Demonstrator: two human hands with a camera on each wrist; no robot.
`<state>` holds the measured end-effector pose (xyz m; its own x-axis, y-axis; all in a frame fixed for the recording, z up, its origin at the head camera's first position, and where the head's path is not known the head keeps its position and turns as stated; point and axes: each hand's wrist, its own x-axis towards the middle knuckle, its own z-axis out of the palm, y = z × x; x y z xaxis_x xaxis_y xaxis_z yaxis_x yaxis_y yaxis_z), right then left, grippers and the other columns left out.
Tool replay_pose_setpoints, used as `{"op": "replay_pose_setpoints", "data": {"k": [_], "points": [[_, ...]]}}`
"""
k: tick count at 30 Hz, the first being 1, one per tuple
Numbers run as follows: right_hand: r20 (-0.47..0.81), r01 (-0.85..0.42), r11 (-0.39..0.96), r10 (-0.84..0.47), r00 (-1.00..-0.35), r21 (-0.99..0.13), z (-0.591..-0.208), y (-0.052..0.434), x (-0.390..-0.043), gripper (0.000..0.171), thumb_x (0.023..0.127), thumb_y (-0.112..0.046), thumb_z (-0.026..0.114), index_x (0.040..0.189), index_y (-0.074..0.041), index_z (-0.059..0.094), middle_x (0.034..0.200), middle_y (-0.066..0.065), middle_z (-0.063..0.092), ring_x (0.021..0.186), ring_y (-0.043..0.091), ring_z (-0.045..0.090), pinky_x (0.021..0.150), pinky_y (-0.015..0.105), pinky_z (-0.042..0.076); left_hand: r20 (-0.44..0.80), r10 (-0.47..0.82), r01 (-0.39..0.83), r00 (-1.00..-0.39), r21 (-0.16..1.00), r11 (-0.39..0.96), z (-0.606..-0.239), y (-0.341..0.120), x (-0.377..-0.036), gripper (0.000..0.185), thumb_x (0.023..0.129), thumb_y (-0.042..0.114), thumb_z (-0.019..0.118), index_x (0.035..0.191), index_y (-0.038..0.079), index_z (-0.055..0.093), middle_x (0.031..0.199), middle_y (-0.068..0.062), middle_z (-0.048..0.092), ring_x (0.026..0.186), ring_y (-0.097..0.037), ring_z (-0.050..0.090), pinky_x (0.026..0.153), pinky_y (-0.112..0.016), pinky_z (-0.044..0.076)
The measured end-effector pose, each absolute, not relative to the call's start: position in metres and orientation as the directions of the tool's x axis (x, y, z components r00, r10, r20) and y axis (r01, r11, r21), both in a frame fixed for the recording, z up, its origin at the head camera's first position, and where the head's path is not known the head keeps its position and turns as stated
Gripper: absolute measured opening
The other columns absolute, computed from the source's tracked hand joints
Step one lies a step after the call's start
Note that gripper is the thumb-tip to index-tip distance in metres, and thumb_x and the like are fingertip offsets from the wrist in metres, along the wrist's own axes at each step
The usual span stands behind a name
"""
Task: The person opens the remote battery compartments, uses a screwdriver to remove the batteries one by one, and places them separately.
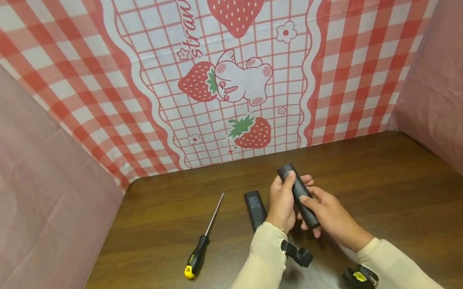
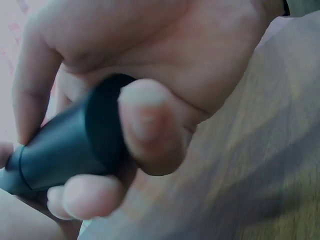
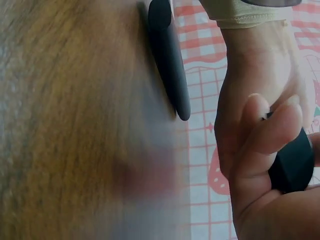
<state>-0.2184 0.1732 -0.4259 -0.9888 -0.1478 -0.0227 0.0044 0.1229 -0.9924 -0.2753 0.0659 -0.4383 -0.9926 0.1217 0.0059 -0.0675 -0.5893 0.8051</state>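
Note:
Both hands hold one black remote-like body above the wooden table. My left hand grips its upper half, thumb on the top face. My right hand grips its lower end, index finger lying along it. In the left wrist view the black body sits between curled fingers. The right wrist view shows the body pinched by fingertips. A flat black cover piece lies on the table just left of my left hand, also visible as the black cover.
A screwdriver with a black and yellow handle lies on the table to the left. A red checked strawberry backdrop stands behind, with pink cloth walls at both sides.

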Motion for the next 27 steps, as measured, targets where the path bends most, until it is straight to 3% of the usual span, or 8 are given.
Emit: {"op": "replay_pose_setpoints", "data": {"k": [12,21,27], "points": [[-0.119,0.114,0.054,-0.121,-0.985,-0.992,-0.4268,0.1704,-0.22,0.039,0.102,-0.016,0.041,0.138,-0.002,0.04,0.086,0.02,0.061,0.064,0.026,0.067,0.044,0.035,0.05,0.031,0.142,-0.057,-0.989,0.816,-0.575,-0.4362,0.0646,-0.2755,0.023,0.105,0.019,0.05,0.12,0.002,0.051,0.104,-0.022,0.071,0.1,-0.03,0.07,0.091,-0.038,0.051],[-0.124,0.12,0.037,-0.131,-0.984,-0.992,-0.4274,0.1678,-0.2188,0.041,0.103,-0.015,0.041,0.142,-0.002,0.039,0.086,0.021,0.062,0.064,0.025,0.066,0.044,0.033,0.05,-0.019,0.112,-0.079,-0.993,0.826,-0.558,-0.4367,0.0651,-0.2758,0.021,0.106,0.019,0.049,0.118,0.002,0.051,0.094,-0.013,0.071,0.095,-0.028,0.07,0.09,-0.039,0.05],[-0.115,0.115,0.01,-0.144,-0.983,-0.993,-0.4288,0.1681,-0.2188,0.04,0.105,-0.022,0.044,0.141,-0.003,0.04,0.083,0.019,0.061,0.062,0.023,0.064,0.042,0.033,0.048,-0.029,0.104,-0.085,-0.994,0.806,-0.586,-0.4357,0.0656,-0.2766,0.023,0.106,0.019,0.048,0.119,0.001,0.05,0.097,-0.018,0.07,0.092,-0.027,0.07,0.086,-0.038,0.051]]}}
